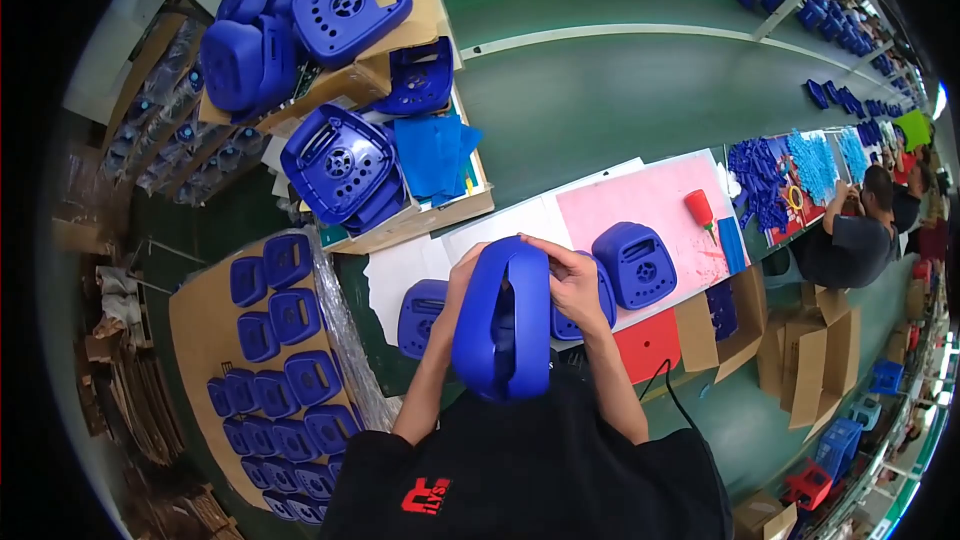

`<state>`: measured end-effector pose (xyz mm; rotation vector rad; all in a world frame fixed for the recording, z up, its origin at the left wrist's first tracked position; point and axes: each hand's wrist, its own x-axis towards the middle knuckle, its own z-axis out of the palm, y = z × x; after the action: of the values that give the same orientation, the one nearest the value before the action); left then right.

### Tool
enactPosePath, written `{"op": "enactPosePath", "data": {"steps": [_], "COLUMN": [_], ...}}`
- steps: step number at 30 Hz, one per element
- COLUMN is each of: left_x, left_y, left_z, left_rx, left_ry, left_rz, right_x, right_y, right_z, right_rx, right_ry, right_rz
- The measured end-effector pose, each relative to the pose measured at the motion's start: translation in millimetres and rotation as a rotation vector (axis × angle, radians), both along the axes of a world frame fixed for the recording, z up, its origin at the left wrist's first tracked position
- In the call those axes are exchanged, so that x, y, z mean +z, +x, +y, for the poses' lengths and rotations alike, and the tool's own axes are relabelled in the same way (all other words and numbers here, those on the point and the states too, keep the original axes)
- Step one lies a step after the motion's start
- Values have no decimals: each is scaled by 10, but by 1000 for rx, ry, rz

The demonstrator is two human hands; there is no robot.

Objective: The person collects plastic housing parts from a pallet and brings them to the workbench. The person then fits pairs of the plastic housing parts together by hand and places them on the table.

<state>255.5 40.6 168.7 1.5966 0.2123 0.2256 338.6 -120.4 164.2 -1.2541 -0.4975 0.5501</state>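
Note:
Between my two hands is a blue plastic housing [490, 325], held up in front of my chest with a long dark gap along its side. My left hand [462, 285] wraps its left edge, the fingers partly hidden behind it. At its upper right, my right hand [572, 285] grips the rim with bent fingers. Another blue housing [421, 318] lies on the table to the left, and one more [635, 265] sits on the pink sheet [670, 202] at the right. A further blue part [597, 305] shows partly behind my right hand.
Boxes with blue shells [345, 165] stand at the upper left. Rows of blue housings [290, 380] lie on cardboard at the lower left. A red bottle [698, 208], a red stool [648, 345] and open cartons [740, 325] are at the right. A co-worker [855, 240] sits farther right.

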Motion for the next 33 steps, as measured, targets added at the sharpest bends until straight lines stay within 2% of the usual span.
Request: {"op": "enactPosePath", "data": {"steps": [1,2,3,5,6,9,11,13,14,15,17,19,21,23,27,31,33], "left_x": [-17,25,219,-69,-66,-103,-229,-199,-163,-69,48,78,150,179,186,148,184], "left_y": [17,1,-3,34,34,-54,-99,-99,-86,-62,-43,0,67,60,64,42,34], "left_z": [-2,-76,-113,-116,-147,-238,-204,-182,-157,-142,-221,-254,-253,-282,-303,-297,-244], "left_rx": [-22,36,2,-64,-73,-21,4,2,-91,-186,-209,-253,-267,-275,-249,-236,-265], "left_ry": [14,-156,49,198,200,53,-210,-168,17,205,110,-78,4,-57,-26,-93,-64], "left_rz": [51,155,80,-82,-81,32,-115,-126,-122,-120,-45,-63,-16,-83,-146,-129,-28], "right_x": [1,-23,-61,-151,-145,-47,-114,9,18,23,-17,74,70,77,174,226,323], "right_y": [-8,-5,-18,-66,-90,-196,-228,-277,-285,-277,-255,-233,-168,-167,-159,-168,-166], "right_z": [-23,-65,-109,-193,-213,-326,-383,-421,-436,-445,-452,-430,-421,-404,-381,-333,-342], "right_rx": [-49,-49,-60,-39,-31,-73,-150,-207,-203,-183,-139,-169,-181,-184,-200,-278,-291], "right_ry": [9,-2,0,-14,-37,-93,-115,-70,-75,-106,-147,-68,-52,-40,-64,-97,-345], "right_rz": [62,32,34,114,110,131,114,117,125,-2,-198,-149,-228,-283,-298,-429,-440]}}
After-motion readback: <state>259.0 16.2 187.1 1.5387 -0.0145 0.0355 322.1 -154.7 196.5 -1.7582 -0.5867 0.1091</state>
